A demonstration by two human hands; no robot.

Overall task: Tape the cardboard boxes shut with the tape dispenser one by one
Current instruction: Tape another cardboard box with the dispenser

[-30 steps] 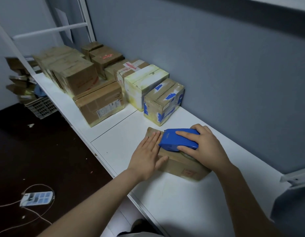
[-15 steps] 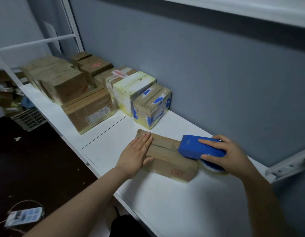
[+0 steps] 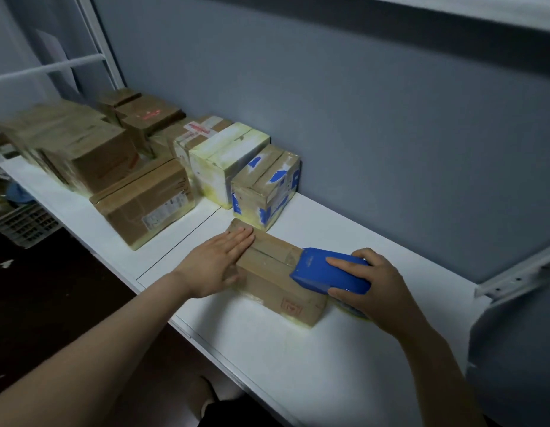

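- Left grip (image 3: pixel 218 263): released and laid flat; the fingers are held straight and together, and the palm is pressed on the left end of the box top. The thumb is lowered against the box's near side.
- Right grip (image 3: pixel 381 291): clenched round the tape dispenser (image 3: pixel 329 272). The forefinger is stretched along its top, the thumb is set against its near side, and the other fingers are wrapped over its back.
- Tape dispenser: a blue housing, held at the right end of the box top with its front edge over the middle seam. Part of a roll is seen under the right grip.
- Box being taped (image 3: pixel 273 254): a low brown cardboard box, laid slantwise on the white counter (image 3: pixel 329 371) between the two grips. A seam is seen along its top and a red mark on its near side.
- Blue-patched box (image 3: pixel 264 186): placed just behind the low box, against the grey wall (image 3: pixel 375 124).
- White-and-yellow box (image 3: pixel 227 161): set beside the blue-patched one, farther left.
- Brown boxes (image 3: pixel 144 204): gathered along the counter's left part, blurred towards the far end.
- Basket (image 3: pixel 24 223): seen below the counter's left end.
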